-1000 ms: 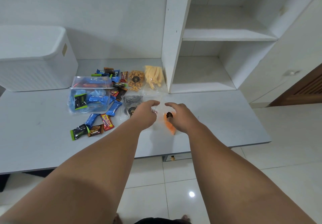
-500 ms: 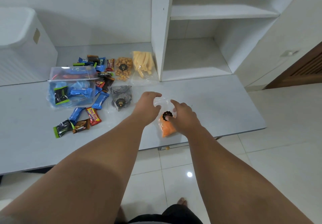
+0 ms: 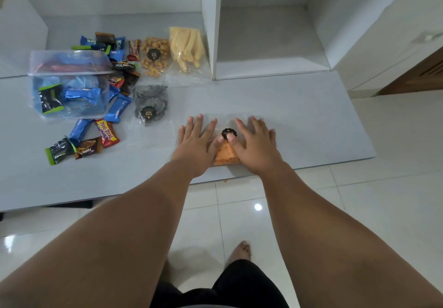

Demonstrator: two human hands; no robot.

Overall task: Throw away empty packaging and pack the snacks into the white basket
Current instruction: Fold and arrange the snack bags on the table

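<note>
A clear bag of orange chips (image 3: 225, 154) with a black round sticker lies near the table's front edge. My left hand (image 3: 195, 141) and my right hand (image 3: 255, 146) lie flat on it with straight, spread fingers, one on each side of the sticker. Only a corner of the white basket (image 3: 16, 17) shows at the far left. Further left lie a bag of black spiral snacks (image 3: 149, 104), a bag of round golden snacks (image 3: 154, 56), a bag of yellow sticks (image 3: 187, 46), and several small wrapped bars (image 3: 107, 132).
A clear plastic tub (image 3: 68, 84) holding wrapped bars stands at the left of the grey table (image 3: 299, 116). A white shelf unit (image 3: 211, 24) rises at the back right. The table's front edge runs just below my hands, with tiled floor and my foot beneath.
Both hands went from curled over the orange chip bag to flat and spread on it. The bag now lies closer to the table's front edge. The camera tilted down.
</note>
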